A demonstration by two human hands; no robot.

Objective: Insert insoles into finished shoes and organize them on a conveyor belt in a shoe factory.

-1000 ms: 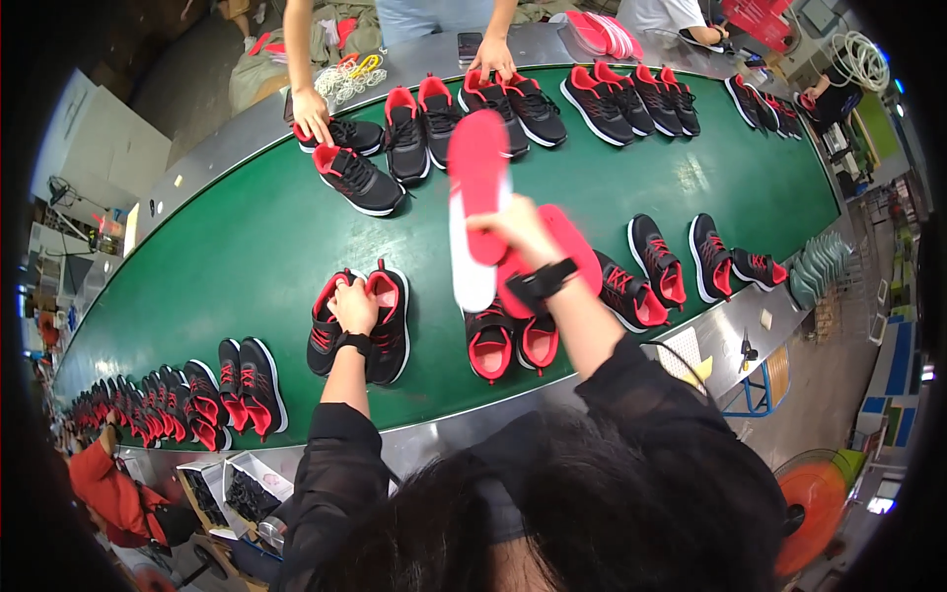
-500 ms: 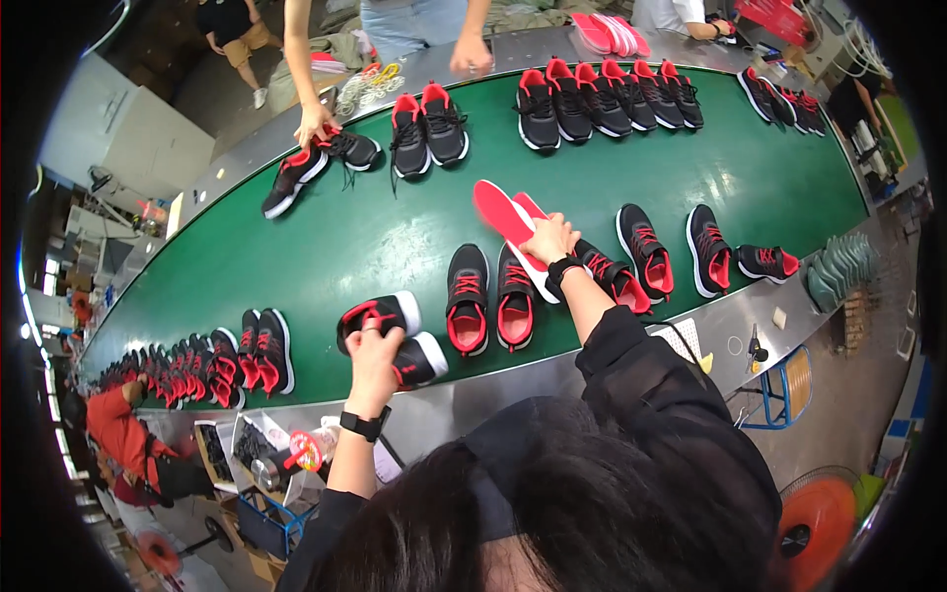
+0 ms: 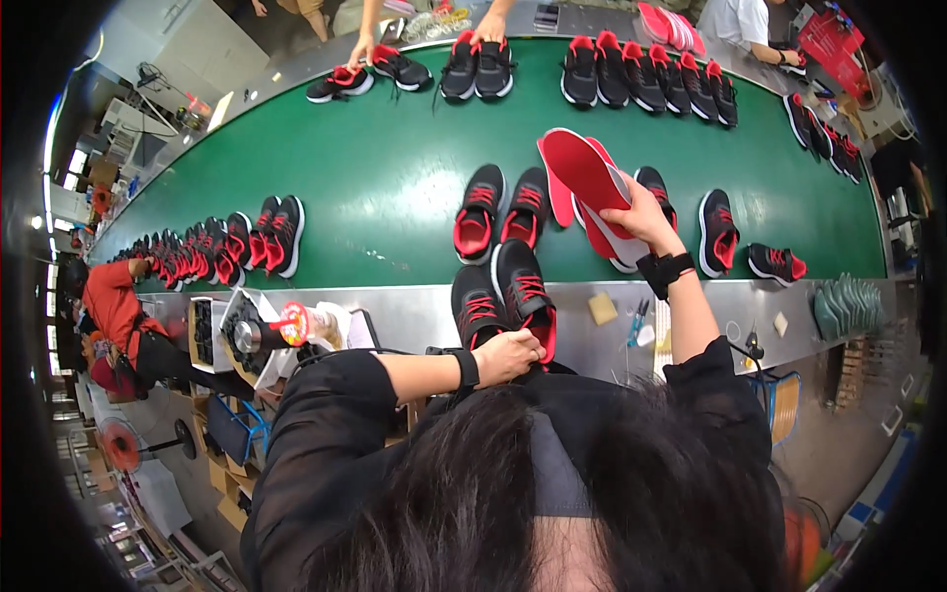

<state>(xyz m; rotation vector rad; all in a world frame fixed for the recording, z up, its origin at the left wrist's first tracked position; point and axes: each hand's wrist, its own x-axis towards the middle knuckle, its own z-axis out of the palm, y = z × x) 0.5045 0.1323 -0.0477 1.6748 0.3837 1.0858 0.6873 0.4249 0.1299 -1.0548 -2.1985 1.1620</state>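
Observation:
My left hand is closed on the heel ends of a pair of black sneakers with red laces and red lining, held close to my body at the steel edge. In my right hand is a small stack of red insoles with pale undersides, fanned out over the green belt. Just beyond the held pair, two more black sneakers stand on the belt. Another sneaker is partly hidden behind the insoles and my right hand.
The green belt also bears a single sneaker at right and a sneaker row at left. Across it, a co-worker's hands touch shoes. On the near steel edge lie a yellow block and blue-handled snips.
My left hand has brought the pair of sneakers right and toward my body, turned with toes pointing away. My right hand has shifted right with the insoles. The whole view has shifted.

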